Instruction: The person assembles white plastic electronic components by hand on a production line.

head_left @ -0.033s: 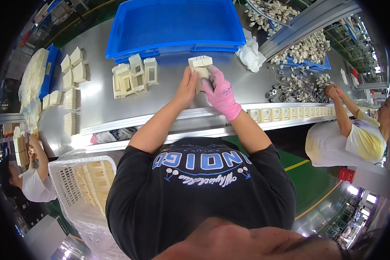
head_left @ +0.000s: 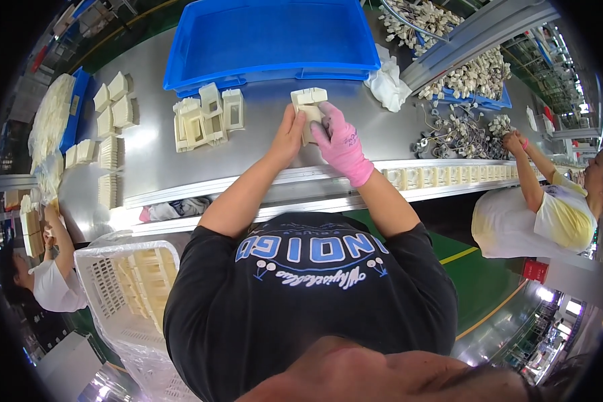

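Observation:
A cream plastic housing (head_left: 309, 98) with a box-like end is held upright over the metal table, just in front of the blue bin. My bare left hand (head_left: 289, 137) grips its left side, thumb along the near face. My right hand (head_left: 342, 142), in a pink glove with grey fingertips, closes on its right side, with thumb and forefinger against the part. The fingers hide much of the housing's lower half. Left of my hands, several similar cream frames (head_left: 210, 119) with rectangular openings stand in a cluster on the table.
A large blue bin (head_left: 275, 72) stands beyond my hands. Right are a crumpled white bag (head_left: 388, 84), wired connectors (head_left: 455, 134) and a metal post (head_left: 476, 43). A rail with cream parts (head_left: 449, 177) runs along the near edge. A white crate (head_left: 100, 268) sits lower left. Co-workers flank me.

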Available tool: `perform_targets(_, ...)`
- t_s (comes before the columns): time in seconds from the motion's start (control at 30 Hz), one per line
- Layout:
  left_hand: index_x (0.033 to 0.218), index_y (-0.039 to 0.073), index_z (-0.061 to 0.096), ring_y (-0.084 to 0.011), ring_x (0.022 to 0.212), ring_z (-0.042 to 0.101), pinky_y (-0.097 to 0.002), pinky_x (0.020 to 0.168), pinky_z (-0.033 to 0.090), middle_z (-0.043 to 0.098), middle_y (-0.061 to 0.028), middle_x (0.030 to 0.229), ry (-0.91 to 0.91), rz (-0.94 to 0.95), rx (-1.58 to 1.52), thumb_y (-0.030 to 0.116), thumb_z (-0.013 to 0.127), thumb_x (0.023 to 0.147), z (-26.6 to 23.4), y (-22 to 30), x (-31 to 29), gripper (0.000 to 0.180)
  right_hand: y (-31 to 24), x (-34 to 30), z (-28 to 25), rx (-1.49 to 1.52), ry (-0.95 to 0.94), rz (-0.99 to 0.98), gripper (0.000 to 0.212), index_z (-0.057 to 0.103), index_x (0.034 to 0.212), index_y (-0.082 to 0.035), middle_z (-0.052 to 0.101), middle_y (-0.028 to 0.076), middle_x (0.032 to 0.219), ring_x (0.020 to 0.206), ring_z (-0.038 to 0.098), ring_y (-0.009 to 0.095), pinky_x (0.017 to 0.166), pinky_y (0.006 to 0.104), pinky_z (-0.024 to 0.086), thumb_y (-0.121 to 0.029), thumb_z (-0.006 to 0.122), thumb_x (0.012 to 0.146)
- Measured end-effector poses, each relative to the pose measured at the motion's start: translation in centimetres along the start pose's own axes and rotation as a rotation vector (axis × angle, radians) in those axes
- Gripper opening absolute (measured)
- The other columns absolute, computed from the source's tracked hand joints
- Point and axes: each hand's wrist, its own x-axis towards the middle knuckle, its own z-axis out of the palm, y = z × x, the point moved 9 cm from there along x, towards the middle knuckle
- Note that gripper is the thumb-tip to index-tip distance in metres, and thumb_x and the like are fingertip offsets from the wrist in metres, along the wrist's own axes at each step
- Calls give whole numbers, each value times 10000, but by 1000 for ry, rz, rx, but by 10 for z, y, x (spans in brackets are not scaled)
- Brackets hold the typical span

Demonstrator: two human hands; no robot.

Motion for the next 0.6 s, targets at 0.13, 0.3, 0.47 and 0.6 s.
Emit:
perform_targets(0.13,1209,106,339,-126,995,455,-267,829,390,464,-45,1092,12,-110,-93,322,322,912,4,-4,-7,368,-3,1,-4,54,-51,58,369,393,1105,-13,486,71,565,445,483,162,436,273,376,-61,538,769)
perform_targets(0.3,1126,55,333,-179,875,530,-340,616,504,475,-83,1018,-71,-280,-141,301,379,891,20,1,-13,344,1,-3,2,438,-278,325,379,423,1131,-1,518,31,692,581,484,82,513,222,397,-53,522,768)
perform_targets(0.47,1112,39,348,-217,824,568,-372,541,526,502,-91,980,-14,-297,-336,294,413,877,17,-6,-10,353,6,7,-25,277,-85,232,297,480,1083,13,522,25,754,636,470,59,555,203,416,-39,482,791)
perform_targets(0.6,1081,37,387,-203,856,556,-338,624,509,508,-93,974,6,-393,-406,280,404,881,22,-11,-13,314,16,-4,-8,462,-180,409,289,483,1074,11,536,36,775,642,488,76,568,214,422,-42,486,790)
